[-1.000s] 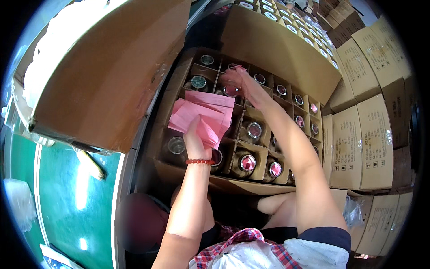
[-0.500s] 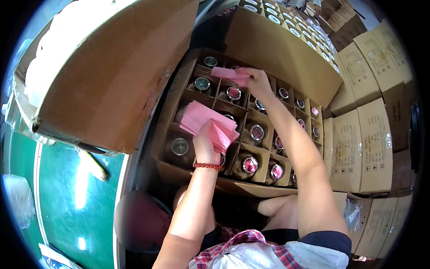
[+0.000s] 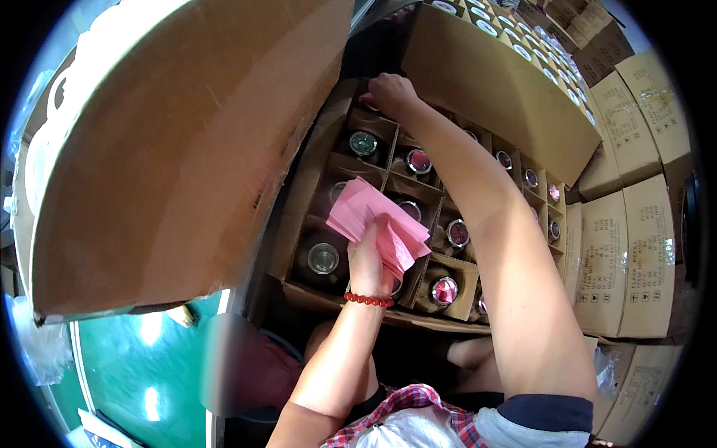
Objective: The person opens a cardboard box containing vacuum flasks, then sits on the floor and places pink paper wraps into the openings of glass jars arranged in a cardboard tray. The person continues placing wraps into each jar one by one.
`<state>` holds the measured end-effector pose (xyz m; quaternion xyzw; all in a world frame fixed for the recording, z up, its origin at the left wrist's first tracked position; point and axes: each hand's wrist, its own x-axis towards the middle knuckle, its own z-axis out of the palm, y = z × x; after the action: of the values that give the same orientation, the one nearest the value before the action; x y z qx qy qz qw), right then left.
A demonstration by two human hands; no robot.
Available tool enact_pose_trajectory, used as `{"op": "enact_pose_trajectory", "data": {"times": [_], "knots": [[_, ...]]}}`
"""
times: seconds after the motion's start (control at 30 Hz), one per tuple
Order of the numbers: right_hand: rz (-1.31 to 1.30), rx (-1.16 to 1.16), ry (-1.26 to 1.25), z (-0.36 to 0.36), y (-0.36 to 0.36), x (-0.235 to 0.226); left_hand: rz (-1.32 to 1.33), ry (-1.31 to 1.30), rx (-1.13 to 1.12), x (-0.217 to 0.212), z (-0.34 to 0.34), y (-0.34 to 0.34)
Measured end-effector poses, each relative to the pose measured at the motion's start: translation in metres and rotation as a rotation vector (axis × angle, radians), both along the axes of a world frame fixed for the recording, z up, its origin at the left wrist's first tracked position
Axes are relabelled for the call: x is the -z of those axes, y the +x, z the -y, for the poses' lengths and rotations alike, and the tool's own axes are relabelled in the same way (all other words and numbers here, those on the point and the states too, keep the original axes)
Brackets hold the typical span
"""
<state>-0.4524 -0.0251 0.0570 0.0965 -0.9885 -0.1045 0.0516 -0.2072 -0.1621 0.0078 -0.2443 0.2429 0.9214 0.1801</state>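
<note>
My left hand, a red bead bracelet at its wrist, grips a fanned stack of pink paper sheets above a divided cardboard carton. Glass flasks with silvery rims stand upright in its compartments. Over the far-left corner compartment, my right hand is closed on a pink sheet, mostly hidden by the fingers; the flask beneath is hidden too. Pink paper shows inside a flask at the front and another flask farther back. No pink shows in the flask near my right hand or the front-left flask.
A large brown carton with white things in it rises at left, over a green tabletop. Behind the flask carton stands another divided carton of round-topped items. Closed cartons are stacked at right. A maroon object sits lower left.
My right hand has moved farther away and left with its pink sheet, to the far-left corner compartment. The whole view has shifted; my left hand still holds the stack over the carton.
</note>
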Motion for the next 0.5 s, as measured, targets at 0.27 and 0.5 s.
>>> {"op": "enact_pose_trajectory", "data": {"times": [0.27, 0.5], "knots": [[0.193, -0.113, 0.339, -0.014, -0.002, -0.024, -0.011, 0.024, -0.017, -0.006, 0.005, 0.000], [0.049, -0.129, 0.133, -0.014, -0.016, 0.036, -0.034, 0.044, 0.000, -0.023, 0.001, 0.003]]}}
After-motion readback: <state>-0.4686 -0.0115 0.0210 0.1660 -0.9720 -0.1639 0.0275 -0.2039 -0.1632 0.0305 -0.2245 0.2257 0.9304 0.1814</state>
